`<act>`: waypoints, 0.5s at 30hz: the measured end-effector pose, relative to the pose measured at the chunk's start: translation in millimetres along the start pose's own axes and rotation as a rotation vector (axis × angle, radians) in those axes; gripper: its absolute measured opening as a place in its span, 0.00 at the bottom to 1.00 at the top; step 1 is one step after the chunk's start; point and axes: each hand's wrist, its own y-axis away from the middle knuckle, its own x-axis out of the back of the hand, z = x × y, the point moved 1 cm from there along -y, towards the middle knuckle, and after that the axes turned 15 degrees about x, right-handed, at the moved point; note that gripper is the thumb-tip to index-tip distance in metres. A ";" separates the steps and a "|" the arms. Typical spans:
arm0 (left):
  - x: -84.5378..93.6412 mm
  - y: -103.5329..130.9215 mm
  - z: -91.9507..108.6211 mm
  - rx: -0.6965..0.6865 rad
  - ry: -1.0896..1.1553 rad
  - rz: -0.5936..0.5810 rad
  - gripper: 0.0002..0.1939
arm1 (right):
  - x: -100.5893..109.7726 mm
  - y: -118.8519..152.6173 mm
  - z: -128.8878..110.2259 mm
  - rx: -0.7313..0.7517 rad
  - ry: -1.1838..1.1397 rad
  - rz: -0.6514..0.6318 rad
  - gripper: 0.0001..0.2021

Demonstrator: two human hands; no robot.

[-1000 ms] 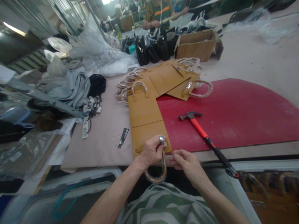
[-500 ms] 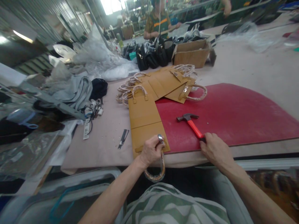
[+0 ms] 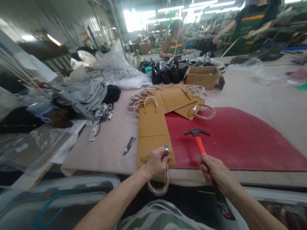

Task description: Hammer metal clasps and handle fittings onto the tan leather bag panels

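Observation:
My right hand (image 3: 217, 172) is wrapped round the handle of a claw hammer (image 3: 200, 145) with a dark head and a red-and-black grip. The hammer's head is over the red mat (image 3: 240, 140). My left hand (image 3: 157, 163) is closed at the near end of a tan bag panel (image 3: 153, 123), with a small shiny silver metal piece (image 3: 166, 149) pinched at its fingertips. Whether that piece is fixed to the panel, I cannot tell. A plastic-wrapped handle (image 3: 158, 192) hangs from the panel over the table's front edge. Another wrapped handle (image 3: 151, 101) lies at its far end.
More tan panels (image 3: 177, 97) with wrapped handles are piled behind. Thread snips (image 3: 129, 146) lie to the left. Black bags (image 3: 165, 73), a cardboard box (image 3: 202, 76) and plastic wrapping (image 3: 115, 67) stand farther back. Two people (image 3: 174, 44) are across the table.
My right hand has taken up the hammer, its handle end now showing below my hand. My left hand stays on the panel with the silver piece. The view has tilted upward.

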 end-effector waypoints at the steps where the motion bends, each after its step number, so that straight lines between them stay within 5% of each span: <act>1: 0.0 -0.2 -0.1 -0.003 0.002 -0.006 0.07 | 0.2 6.0 -7.7 0.085 0.093 0.001 0.20; 9: -2.6 -1.2 1.1 -0.007 0.000 -0.031 0.07 | 8.5 49.2 -80.3 0.939 0.960 -0.056 0.23; 13: -2.9 -1.6 1.2 -0.027 0.012 -0.030 0.07 | 9.8 65.8 -90.1 1.083 1.064 -0.096 0.21; 15: -2.6 -1.9 1.1 -0.033 0.014 -0.034 0.06 | 9.5 71.9 -88.6 1.076 1.060 -0.016 0.19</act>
